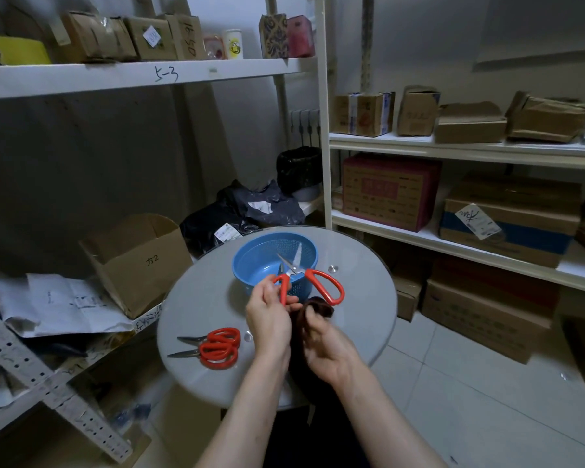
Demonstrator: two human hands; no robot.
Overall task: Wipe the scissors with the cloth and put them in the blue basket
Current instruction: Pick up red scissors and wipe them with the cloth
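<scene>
My left hand (269, 315) grips one red handle loop of a pair of scissors (321, 285), held above the table with the blades spread apart over the blue basket (250, 265). The other handle loop hangs free to the right. My right hand (328, 346) is closed on a dark brown cloth (321, 307), just below the scissors' handles. Two more red-handled scissors (217, 347) lie stacked on the round glass table (368, 315), at its left front, blades pointing left. The basket looks empty inside.
An open cardboard box (139, 261) and crumpled papers (58, 305) sit on a low shelf to the left. Dark plastic bags (247, 211) lie behind the table. Shelves with cardboard boxes (507, 224) stand on the right, above a tiled floor.
</scene>
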